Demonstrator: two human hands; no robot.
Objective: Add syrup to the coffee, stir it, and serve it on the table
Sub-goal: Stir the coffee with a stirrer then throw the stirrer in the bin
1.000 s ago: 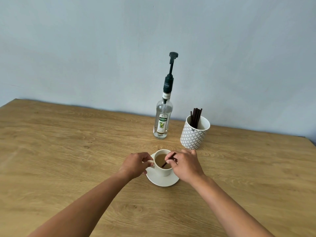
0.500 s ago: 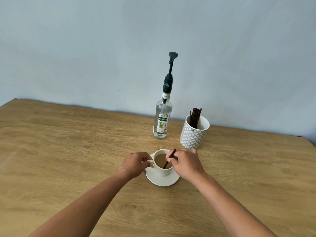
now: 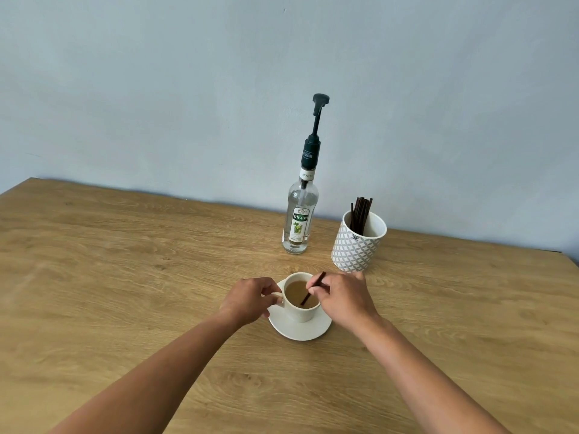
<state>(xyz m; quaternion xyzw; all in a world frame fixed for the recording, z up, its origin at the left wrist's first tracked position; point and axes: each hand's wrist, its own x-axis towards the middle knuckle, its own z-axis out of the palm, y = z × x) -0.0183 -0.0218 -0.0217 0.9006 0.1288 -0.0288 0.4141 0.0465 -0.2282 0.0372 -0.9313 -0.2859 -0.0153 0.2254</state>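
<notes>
Our left hand (image 3: 247, 300) grips the handle on the left of the coffee cup (image 3: 302, 313), which sits on a saucer (image 3: 300, 332) with the syrup bottle (image 3: 299, 220) behind it, while our right hand (image 3: 343, 300), just right of the cup, pinches a stir stick (image 3: 314, 288) slanting down-left into the coffee (image 3: 294, 289).

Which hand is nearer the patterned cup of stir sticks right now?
Right. The right hand pinches the stirrer just in front of the patterned cup; the left hand holds the handle of the coffee cup, farther to the left.
</notes>
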